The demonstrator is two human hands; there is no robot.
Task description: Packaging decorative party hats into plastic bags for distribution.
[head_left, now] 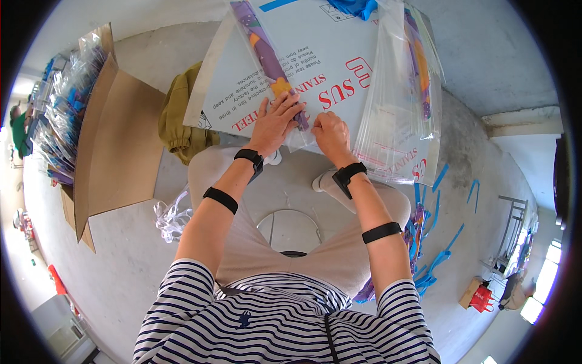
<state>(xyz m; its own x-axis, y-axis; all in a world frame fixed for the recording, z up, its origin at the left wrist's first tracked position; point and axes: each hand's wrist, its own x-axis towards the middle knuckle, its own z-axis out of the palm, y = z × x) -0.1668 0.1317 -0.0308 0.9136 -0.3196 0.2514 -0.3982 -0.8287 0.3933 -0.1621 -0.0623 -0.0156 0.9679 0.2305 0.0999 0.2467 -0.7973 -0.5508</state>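
Observation:
A long, narrow purple item with a yellow and orange pattern (265, 53) lies in a clear plastic sleeve (298, 143) on a board, its near end toward me. My left hand (276, 123) rests over that near end, fingers spread and lying flat on it. Just to the right, my right hand (331, 134) is closed in a pinch at the sleeve's open end, its fingertips partly hidden. To the right on the board lies a stack of clear plastic sleeves (382, 115), with another purple patterned item (418, 67) on top.
The white printed board (218, 100) spans my knees. An olive cloth (182, 118) hangs by its left edge. A cardboard box (124, 133) holding several wrapped items (70, 103) stands left. White ribbon (173, 215) lies by my left leg; blue strips (433, 267) litter the floor at right.

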